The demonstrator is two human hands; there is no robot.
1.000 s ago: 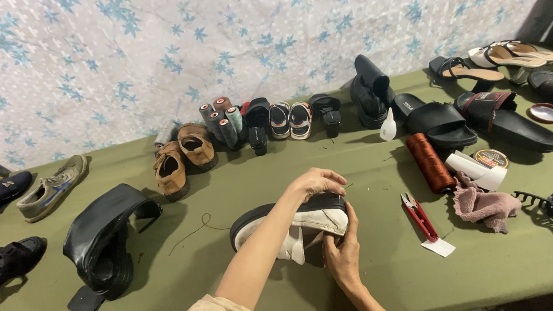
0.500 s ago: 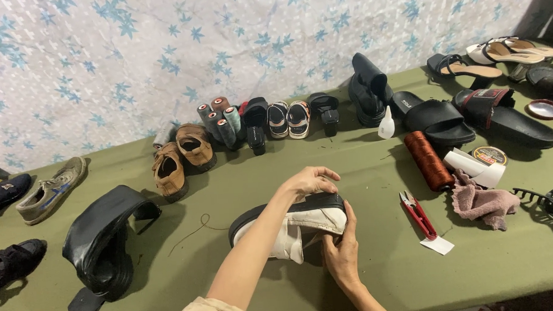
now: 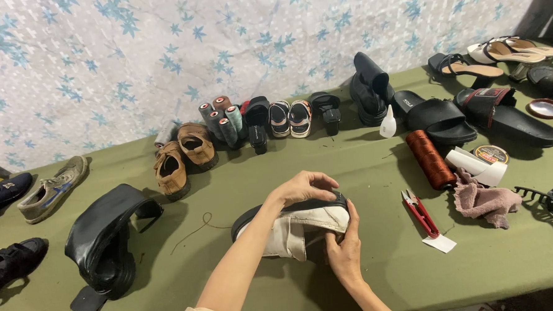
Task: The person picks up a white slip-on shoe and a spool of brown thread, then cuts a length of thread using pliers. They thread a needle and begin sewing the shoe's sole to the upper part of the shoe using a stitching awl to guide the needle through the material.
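Note:
A white shoe with a black sole [image 3: 295,224] lies on its side on the green table [image 3: 376,170], sole edge turned up. My left hand [image 3: 303,186] rests over the top of the sole with its fingers curled on the rim. My right hand [image 3: 344,249] grips the shoe's toe end from below, thumb pressed on the white upper. A thin dark thread [image 3: 196,228] trails across the cloth to the shoe's left.
A tall black boot [image 3: 106,234] lies at the left. Red thread snips [image 3: 421,212], a brown thread spool [image 3: 429,159], a pink rag [image 3: 483,199] and a black hair claw [image 3: 549,201] sit at the right. Brown shoes [image 3: 180,158], sandals and slippers line the back.
The view has shifted slightly. Both hands stay on the shoe, the left hand's fingers working a little along the sole rim.

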